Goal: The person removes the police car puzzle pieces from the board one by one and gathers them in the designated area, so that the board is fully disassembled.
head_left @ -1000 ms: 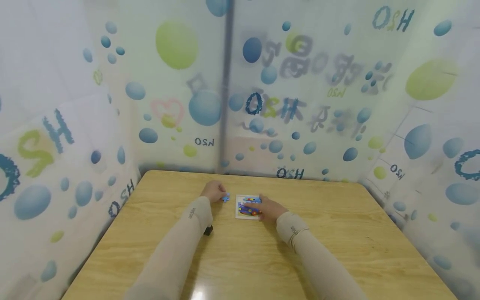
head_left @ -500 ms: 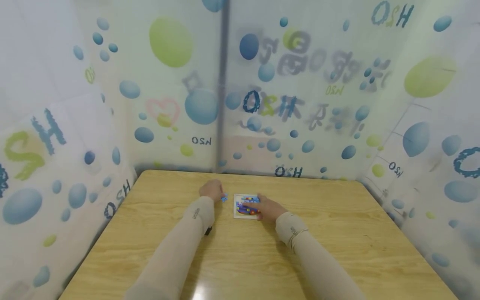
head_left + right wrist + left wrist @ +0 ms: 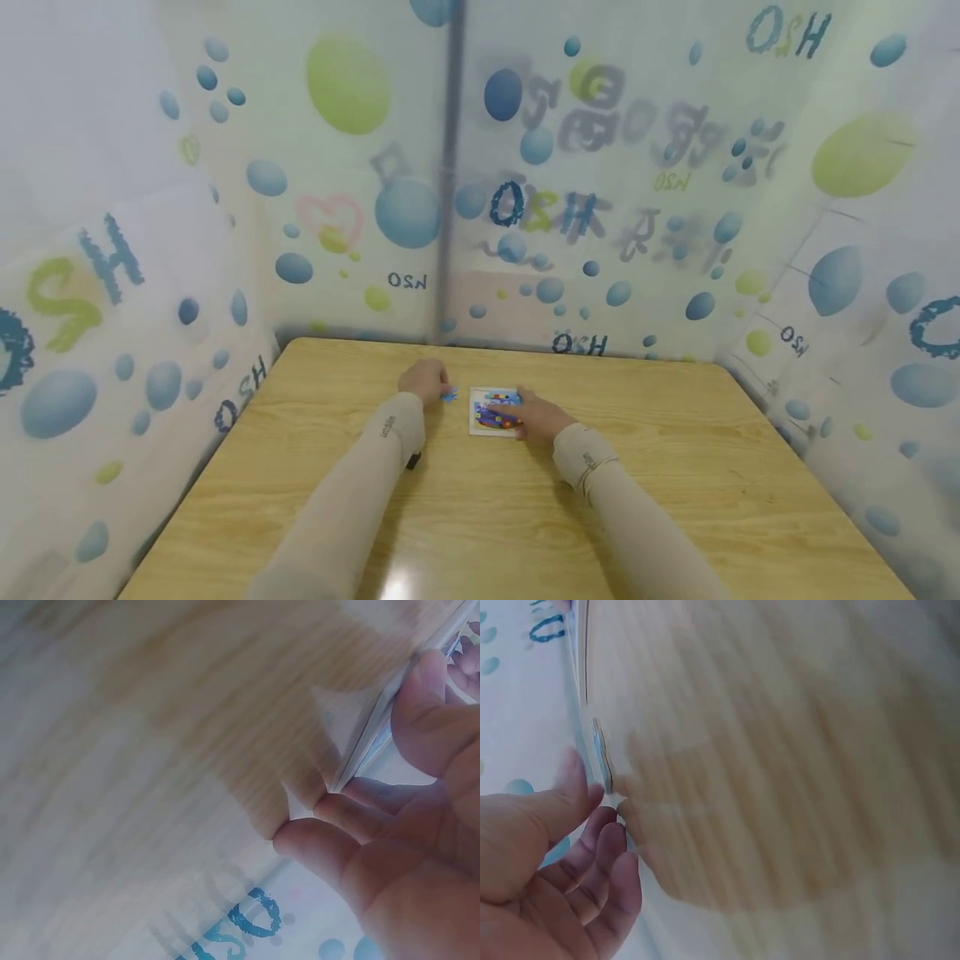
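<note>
A small square jigsaw puzzle [image 3: 480, 427] with a white border and a bright picture of blue, red and yellow shapes lies flat on the table. My right hand [image 3: 542, 414] holds its right side, the index finger reaching over the picture; in the right wrist view the thumb and fingertips lie along the border [image 3: 367, 735]. Just left of the puzzle is a blue puzzle piece [image 3: 450, 394]. My left hand [image 3: 424, 381] has its thumb at the near end of that piece [image 3: 602, 756], with the other fingers curled; the exact contact is partly hidden.
The wooden table [image 3: 480, 517] extends around both hands, its far edge close beyond them. Patterned sheets [image 3: 337, 250] with blue and green bubbles stand behind it and on both sides. A small black object [image 3: 414, 461] shows under the left cuff.
The left hand makes only small finger movements at the blue piece, which shifts slightly. The right hand stays on the puzzle. The head view sways a little.
</note>
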`<state>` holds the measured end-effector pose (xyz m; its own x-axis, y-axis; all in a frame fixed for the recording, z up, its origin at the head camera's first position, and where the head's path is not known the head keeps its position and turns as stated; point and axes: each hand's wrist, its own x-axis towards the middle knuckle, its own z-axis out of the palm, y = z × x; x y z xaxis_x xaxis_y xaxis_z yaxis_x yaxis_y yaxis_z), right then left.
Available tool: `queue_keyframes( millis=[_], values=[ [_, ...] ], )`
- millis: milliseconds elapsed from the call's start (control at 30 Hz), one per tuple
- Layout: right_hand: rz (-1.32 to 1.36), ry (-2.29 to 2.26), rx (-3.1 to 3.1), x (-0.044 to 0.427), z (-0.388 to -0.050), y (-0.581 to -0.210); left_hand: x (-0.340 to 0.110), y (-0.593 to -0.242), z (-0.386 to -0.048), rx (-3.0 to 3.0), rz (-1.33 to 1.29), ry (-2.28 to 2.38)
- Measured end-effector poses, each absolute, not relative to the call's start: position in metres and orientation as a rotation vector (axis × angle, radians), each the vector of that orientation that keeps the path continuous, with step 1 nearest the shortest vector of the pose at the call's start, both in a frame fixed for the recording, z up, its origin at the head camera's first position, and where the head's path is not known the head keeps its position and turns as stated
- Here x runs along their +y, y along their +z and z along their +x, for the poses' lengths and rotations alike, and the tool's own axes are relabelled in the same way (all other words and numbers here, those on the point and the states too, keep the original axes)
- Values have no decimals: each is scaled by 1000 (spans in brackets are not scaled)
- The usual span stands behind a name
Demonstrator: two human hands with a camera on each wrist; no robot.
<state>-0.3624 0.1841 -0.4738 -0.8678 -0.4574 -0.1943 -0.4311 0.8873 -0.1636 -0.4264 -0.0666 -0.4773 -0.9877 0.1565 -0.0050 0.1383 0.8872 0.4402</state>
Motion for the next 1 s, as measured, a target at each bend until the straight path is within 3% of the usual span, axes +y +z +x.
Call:
queue_keyframes(
  millis=[667, 1000],
  values=[
    [-744, -108, 2856, 187, -364, -476, -70, -472, -421, 3000, 375, 649],
    [-654, -145, 2863, 197, -371, -477, -49, -456, -406, 3008, 528, 657]
  ],
)
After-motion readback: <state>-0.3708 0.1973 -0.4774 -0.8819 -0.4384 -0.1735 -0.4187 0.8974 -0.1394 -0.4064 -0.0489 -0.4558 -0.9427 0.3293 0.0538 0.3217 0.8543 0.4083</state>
